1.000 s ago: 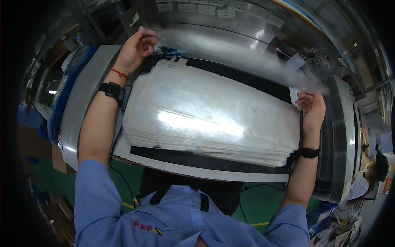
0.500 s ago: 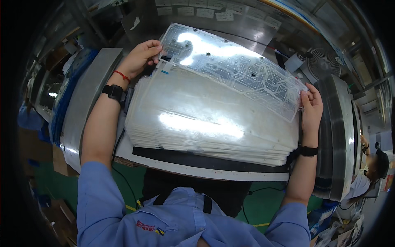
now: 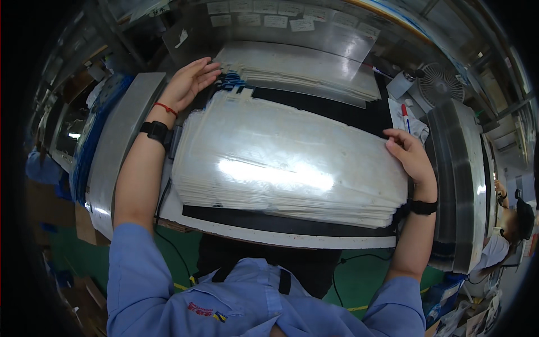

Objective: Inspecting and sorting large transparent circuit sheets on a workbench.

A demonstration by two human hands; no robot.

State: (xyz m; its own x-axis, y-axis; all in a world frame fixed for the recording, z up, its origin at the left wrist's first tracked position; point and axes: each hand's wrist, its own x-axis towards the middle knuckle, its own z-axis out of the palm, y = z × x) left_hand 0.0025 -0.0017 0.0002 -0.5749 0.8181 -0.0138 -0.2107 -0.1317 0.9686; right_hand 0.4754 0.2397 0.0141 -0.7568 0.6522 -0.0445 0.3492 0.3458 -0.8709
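Observation:
A broad stack of translucent printed-circuit film sheets (image 3: 269,140) lies on the black mat in front of me, its near edges fanned out in layers. Beyond it sits a second film stack (image 3: 303,70), with dark blue tabs (image 3: 233,81) at its left end. My left hand (image 3: 195,84) is beside those tabs, fingers stretched out and nothing held. At the near stack's far right corner, my right hand (image 3: 412,153) hovers or rests lightly with thumb and forefinger apart; whether it touches the top sheet I cannot tell.
A metal plate (image 3: 120,140) stands at the left, and tall dark stacked sheets (image 3: 463,185) at the right. Far right are a red-capped marker (image 3: 405,117), a white bottle (image 3: 401,84) and a small fan (image 3: 442,83). Another person (image 3: 499,247) is at the right rim.
The clear circuit film that both hands held up is out of them; it now appears to lie on the far stack. My left hand has opened, and my right has come slightly inward and nearer.

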